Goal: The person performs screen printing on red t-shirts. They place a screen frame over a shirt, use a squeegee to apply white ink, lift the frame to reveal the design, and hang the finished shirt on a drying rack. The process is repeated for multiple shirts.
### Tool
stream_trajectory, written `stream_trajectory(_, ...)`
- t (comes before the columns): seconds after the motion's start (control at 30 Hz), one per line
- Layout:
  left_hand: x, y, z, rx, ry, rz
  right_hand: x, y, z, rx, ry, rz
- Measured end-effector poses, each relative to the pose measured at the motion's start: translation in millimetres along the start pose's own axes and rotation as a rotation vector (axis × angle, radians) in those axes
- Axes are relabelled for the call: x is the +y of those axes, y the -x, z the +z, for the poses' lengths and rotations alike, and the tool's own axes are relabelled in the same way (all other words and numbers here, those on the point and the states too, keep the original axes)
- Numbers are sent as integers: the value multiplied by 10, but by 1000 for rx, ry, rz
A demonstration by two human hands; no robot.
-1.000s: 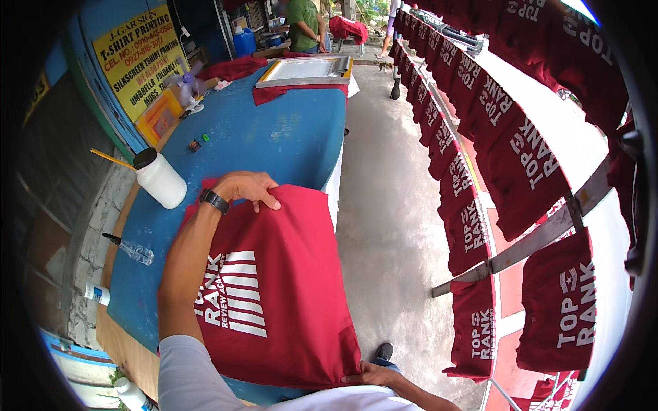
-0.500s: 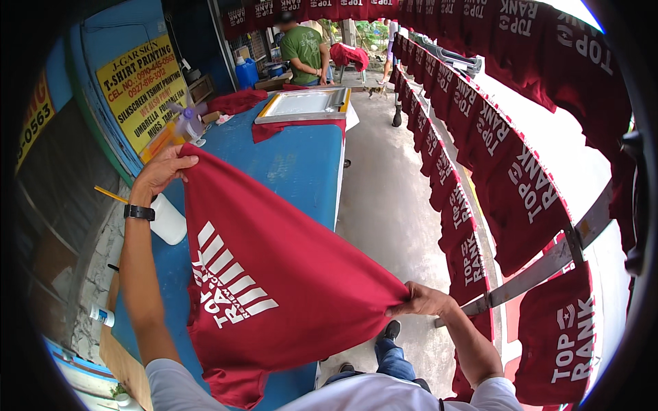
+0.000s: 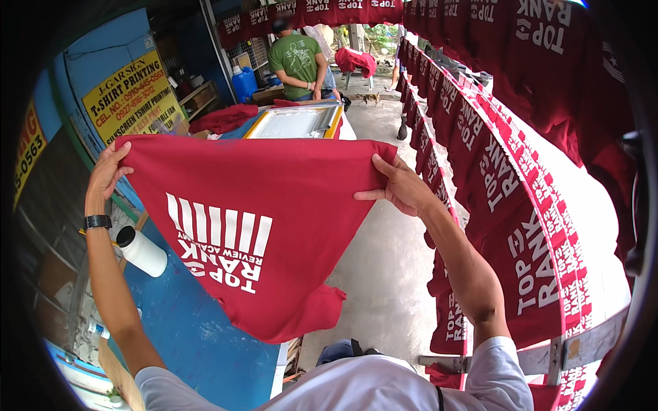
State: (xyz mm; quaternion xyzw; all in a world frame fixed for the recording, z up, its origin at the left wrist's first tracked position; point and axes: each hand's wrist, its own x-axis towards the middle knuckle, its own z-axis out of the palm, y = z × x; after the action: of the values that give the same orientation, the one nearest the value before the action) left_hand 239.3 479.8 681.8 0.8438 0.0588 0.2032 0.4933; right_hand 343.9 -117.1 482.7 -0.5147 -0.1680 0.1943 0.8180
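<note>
A dark red T-shirt with a white print hangs stretched between my two hands, its printed lettering upside down. Its upper left corner is pinched in my left hand, which wears a black watch on the wrist. At the upper right corner, my right hand grips the cloth between thumb and fingers. The lower part of the shirt droops in a bunched fold over the edge of the blue table.
A framed printing screen lies at the table's far end. Beside my left forearm is a white jar. Rows of red printed shirts hang on lines at the right. A person in a green shirt stands beyond the table.
My right hand has risen from low at the right to nearly level with my left. The shirt's top edge is now stretched almost straight across. My left hand has shifted left.
</note>
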Motion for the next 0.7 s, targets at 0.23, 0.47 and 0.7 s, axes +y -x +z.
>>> stream_trajectory(0.23, 483, -886, 612, 130, -40, 80, -1252, -1302, -963, -69, 429, -80)
stream_trajectory(0.47, 1064, -2459, 1092, 160, 67, 304, -2767, -2782, -1774, -139, 589, -387)
stream_trajectory(0.7, 1383, -4541, 1745, 133, 87, 404, -3731, -4313, -2716, 246, 562, -562)
